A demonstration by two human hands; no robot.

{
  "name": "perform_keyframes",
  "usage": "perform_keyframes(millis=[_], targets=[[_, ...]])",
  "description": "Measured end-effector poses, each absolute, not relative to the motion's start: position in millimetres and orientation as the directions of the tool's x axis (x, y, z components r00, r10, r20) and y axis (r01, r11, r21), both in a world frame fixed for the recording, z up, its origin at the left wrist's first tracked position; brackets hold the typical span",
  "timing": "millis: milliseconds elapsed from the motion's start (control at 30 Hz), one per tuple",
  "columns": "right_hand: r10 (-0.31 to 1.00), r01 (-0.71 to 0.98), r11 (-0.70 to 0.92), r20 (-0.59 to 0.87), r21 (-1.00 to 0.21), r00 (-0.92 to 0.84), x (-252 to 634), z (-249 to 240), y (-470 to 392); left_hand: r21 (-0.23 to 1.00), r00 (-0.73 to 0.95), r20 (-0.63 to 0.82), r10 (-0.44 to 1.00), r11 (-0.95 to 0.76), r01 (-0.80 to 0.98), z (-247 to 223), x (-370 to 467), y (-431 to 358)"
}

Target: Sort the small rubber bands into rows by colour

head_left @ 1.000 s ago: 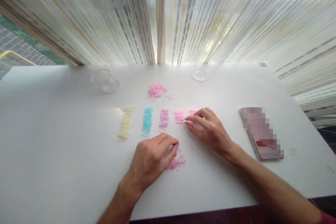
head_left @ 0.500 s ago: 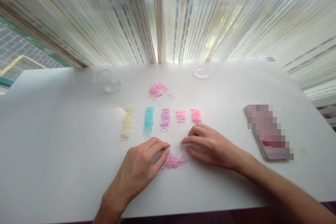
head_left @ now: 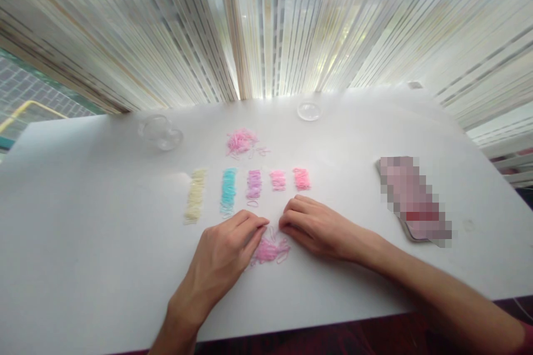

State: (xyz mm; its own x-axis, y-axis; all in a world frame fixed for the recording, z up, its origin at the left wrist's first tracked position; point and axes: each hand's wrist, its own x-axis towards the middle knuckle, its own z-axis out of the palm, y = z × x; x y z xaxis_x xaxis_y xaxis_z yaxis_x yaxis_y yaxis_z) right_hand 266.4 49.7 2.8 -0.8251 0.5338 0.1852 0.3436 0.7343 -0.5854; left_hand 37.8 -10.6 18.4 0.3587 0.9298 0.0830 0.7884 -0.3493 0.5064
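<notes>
The tabletop [head_left: 104, 233] is plain white, and the striped curtain [head_left: 200, 28] mixes white, grey and tan. The columns of loops are pale yellow [head_left: 195, 197], turquoise [head_left: 228, 191], lilac [head_left: 254, 184], light pink [head_left: 277, 180] and stronger coral pink [head_left: 302, 179]. The far pile [head_left: 240, 141] is pink, the near pile [head_left: 268, 250] pinkish lilac, and the phone [head_left: 410, 194] mauve with a red patch.

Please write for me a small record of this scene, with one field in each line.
left hand: beside near pile; fingertips close together, hold unclear
right hand: right of near pile; hold unclear
rows, left to right: yellow row, blue row, purple row, pale pink row, deeper pink row
beyond rows: far pile, clear dish
far right: phone
</notes>
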Motion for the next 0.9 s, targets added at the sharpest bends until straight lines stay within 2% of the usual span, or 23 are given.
perform_keyframes(millis=[300,533,900], targets=[[0.598,0.344,0.696,0.244,-0.630,-0.763,267,-3,50,0.561,0.275,0.194,0.942,-0.336,0.757,23,44,-15],[0.676,0.380,0.655,0.280,-0.653,-0.682,264,-7,47,0.548,0.268,0.209,0.941,-0.339,0.764,19,47,-12],[0.705,0.390,0.657,0.342,-0.644,-0.621,258,-12,45,0.510,0.297,0.253,0.921,-0.388,0.767,23,47,-7]])
